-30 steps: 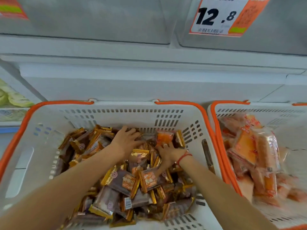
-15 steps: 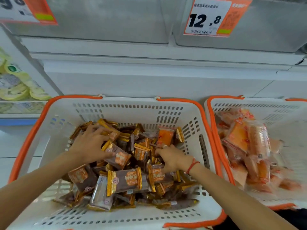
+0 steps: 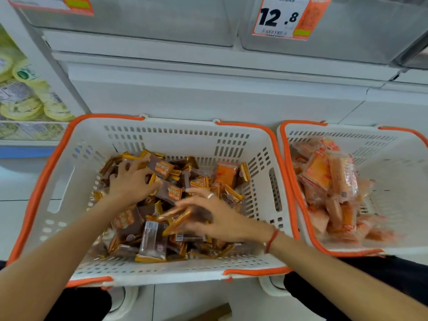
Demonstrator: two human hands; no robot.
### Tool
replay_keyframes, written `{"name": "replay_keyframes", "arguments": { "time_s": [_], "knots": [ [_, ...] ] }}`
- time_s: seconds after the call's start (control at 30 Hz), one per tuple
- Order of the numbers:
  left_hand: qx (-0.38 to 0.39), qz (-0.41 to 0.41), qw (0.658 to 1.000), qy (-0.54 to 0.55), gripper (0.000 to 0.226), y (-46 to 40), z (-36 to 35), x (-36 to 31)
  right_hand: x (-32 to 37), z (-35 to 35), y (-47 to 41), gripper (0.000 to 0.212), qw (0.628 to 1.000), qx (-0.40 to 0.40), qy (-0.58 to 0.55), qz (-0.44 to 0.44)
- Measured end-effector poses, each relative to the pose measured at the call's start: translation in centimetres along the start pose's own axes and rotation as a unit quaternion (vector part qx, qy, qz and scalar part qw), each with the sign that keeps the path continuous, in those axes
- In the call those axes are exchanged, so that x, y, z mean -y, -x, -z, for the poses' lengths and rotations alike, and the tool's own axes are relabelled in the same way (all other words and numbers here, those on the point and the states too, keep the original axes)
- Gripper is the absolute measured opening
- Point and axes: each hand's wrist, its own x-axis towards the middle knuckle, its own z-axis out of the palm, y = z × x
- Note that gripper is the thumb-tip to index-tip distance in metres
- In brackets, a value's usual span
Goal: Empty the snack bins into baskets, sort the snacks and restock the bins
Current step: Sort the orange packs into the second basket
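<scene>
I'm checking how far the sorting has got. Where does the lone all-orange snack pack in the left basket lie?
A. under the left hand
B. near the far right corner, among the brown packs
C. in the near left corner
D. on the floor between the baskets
B: the orange pack lies near the far right corner of the left basket, among the brown packs, beyond both the left hand and the right hand.

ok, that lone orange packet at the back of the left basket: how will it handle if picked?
The orange packet looks like glossy film, so probably slippery and crinkly. It is small and flat, likely light. It leans on loose brown packets, so these may shift as it lifts.
</scene>
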Motion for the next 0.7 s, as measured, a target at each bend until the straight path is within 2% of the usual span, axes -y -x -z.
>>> {"name": "replay_keyframes", "arguments": {
  "time_s": [0.03, 0.07, 0.1, 0.13, 0.2, 0.23, 0.3, 0.33, 0.4, 0.47, 0.53, 0.6, 0.7],
  "knots": [
    [0.01, 0.0, 1.0, -0.001, 0.067, -0.3, 0.5, 0.3, 0.2, -1.7, -0.9, 0.067, 0.988, 0.061, -0.134, -0.046],
    [-0.001, 0.009, 1.0, -0.002, 0.068, -0.5, 0.9, 0.4, 0.1, -3.1, -1.9, 0.073, 0.96, 0.107, -0.244, -0.088],
    [-0.029, 0.021, 0.999, -0.014, 0.064, -0.4, 1.3, 0.1, -0.2, -3.8, -2.7, 0.07, 0.933, 0.14, -0.312, -0.112],
    [-0.076, 0.025, 0.996, -0.035, 0.059, -0.2, 1.5, -0.5, -0.3, -3.7, -3.1, 0.06, 0.925, 0.151, -0.326, -0.122],
    [-0.161, -0.028, 0.984, -0.078, 0.063, 0.4, 1.5, -2.3, -0.9, -2.3, -3.8, 0.041, 0.939, 0.074, -0.31, -0.129],
    [-0.161, -0.077, 0.98, -0.088, 0.071, 0.8, 1.5, -3.3, -1.4, -0.9, -4.0, 0.035, 0.941, 0.009, -0.306, -0.142],
    [-0.067, -0.174, 0.976, -0.11, 0.092, 1.0, 0.5, -4.4, -3.3, 2.3, -4.4, 0.028, 0.952, -0.117, -0.225, -0.17],
    [-0.011, -0.203, 0.97, -0.134, 0.1, 0.9, -0.5, -4.5, -4.6, 4.0, -4.5, 0.026, 0.96, -0.169, -0.128, -0.183],
    [0.051, -0.238, 0.952, -0.183, 0.107, 0.9, -2.2, -4.0, -7.5, 6.7, -4.9, 0.031, 0.95, -0.217, 0.079, -0.209],
    [0.053, -0.245, 0.947, -0.202, 0.107, 0.9, -3.2, -3.0, -10.1, 8.0, -5.7, 0.042, 0.927, -0.211, 0.215, -0.225],
    [0.048, -0.238, 0.949, -0.201, 0.106, 0.8, -3.2, -2.4, -11.4, 7.6, -6.6, 0.053, 0.913, -0.179, 0.292, -0.221],
    [0.06, -0.218, 0.955, -0.192, 0.09, 0.7, -2.8, -2.7, -12.1, 6.8, -7.4, 0.062, 0.896, -0.186, 0.345, -0.21],
    [0.023, -0.195, 0.969, -0.153, 0.07, 0.5, -2.1, -5.7, -11.7, 6.8, -6.9, 0.052, 0.871, -0.209, 0.401, -0.192]
  ]
}}
